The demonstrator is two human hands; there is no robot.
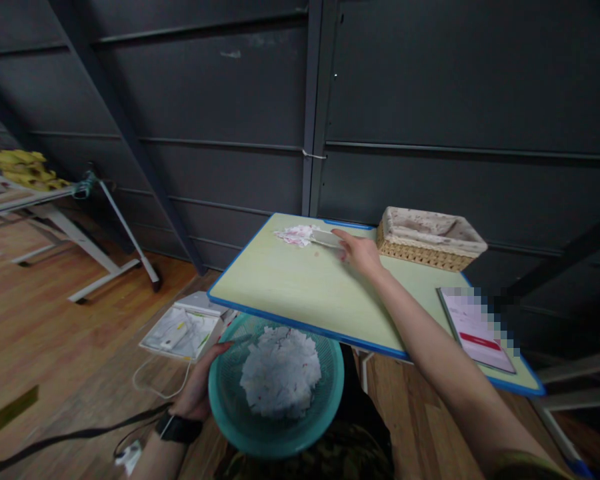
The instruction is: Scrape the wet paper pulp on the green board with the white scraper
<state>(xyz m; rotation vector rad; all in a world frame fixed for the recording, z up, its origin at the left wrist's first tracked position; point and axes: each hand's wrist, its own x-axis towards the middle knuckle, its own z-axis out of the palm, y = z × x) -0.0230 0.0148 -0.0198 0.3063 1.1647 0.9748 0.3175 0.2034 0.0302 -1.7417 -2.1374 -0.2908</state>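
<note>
My left hand grips the left rim of a green plastic basket, just below the table's front edge. A heap of white paper scraps fills the middle of the basket. Over the far part of the table, my right hand is closed on a flat, pale, card-like piece. The piece's left end meets a small pile of white and pinkish paper scraps on the tabletop. Whether it is plastic or card I cannot tell.
The pale yellow table has a blue edge. A cloth-lined wicker basket stands at its back right, a tablet at its right. An open white box with cables lies on the floor at left. Dark metal panels rise behind.
</note>
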